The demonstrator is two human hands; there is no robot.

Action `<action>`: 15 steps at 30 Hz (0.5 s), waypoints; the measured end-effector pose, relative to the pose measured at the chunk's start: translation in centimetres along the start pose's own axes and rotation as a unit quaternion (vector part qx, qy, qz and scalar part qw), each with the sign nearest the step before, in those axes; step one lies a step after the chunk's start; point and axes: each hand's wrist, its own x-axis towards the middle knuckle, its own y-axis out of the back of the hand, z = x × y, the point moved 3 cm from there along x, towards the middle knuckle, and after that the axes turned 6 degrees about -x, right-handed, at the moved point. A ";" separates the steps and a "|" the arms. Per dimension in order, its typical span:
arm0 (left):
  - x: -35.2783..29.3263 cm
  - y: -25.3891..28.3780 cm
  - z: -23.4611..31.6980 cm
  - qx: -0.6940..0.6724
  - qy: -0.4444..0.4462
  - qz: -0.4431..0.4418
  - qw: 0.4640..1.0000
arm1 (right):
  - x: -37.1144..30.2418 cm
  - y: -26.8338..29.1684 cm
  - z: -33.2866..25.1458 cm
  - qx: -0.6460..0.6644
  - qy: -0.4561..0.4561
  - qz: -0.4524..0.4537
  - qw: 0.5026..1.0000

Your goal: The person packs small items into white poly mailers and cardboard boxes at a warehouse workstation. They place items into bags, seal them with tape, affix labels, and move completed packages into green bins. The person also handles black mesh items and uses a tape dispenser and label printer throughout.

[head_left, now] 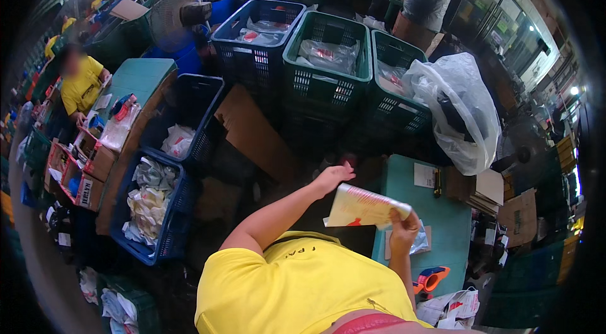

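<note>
In front of my body, my right hand (404, 228) grips the right end of a flat, pale yellow and white packet with red print (366, 208). The packet is tilted, and its left end points toward the middle. To its left, and apart from it, my left hand (334, 177) is stretched forward with its fingers apart and nothing in them. Under my right hand, on a green-topped table (404, 179), lies a piece of brown cardboard with a clear plastic bag (419, 242). Nearer to me is an orange and blue tape dispenser (432, 279).
Green and blue crates (328, 81) holding plastic-bagged goods stand ahead. A large clear plastic bag (464, 113) bulges at the right. Blue crates (167, 249) of crumpled wrapping stand at the left, by a table where a person in yellow (82, 88) works. A cutter (437, 184) lies on my table.
</note>
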 end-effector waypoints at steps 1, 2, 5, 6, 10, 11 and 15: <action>-0.9 -0.8 0.5 -0.223 0.035 -0.054 0.973 | 0.3 0.6 0.4 0.008 0.008 0.037 0.999; -1.9 -1.9 1.1 -0.148 0.053 -0.096 0.983 | 0.5 1.2 0.8 0.023 0.002 0.097 0.995; -5.6 -5.0 3.0 0.060 0.014 -0.196 0.979 | 1.2 1.6 1.9 0.088 -0.011 0.108 0.990; -6.3 -6.1 3.1 0.108 0.023 -0.172 0.979 | 1.6 1.4 2.2 0.021 -0.022 0.105 0.994; -7.4 -8.0 2.9 0.084 0.092 -0.058 0.990 | 2.5 0.2 3.3 0.110 0.002 0.068 0.992; -7.3 -8.1 2.7 0.054 0.107 -0.036 0.992 | 2.5 0.2 4.1 0.143 -0.064 0.113 0.981; -6.8 -7.1 3.1 0.109 0.069 0.002 0.992 | 1.4 -1.2 6.7 0.300 -0.292 0.017 0.908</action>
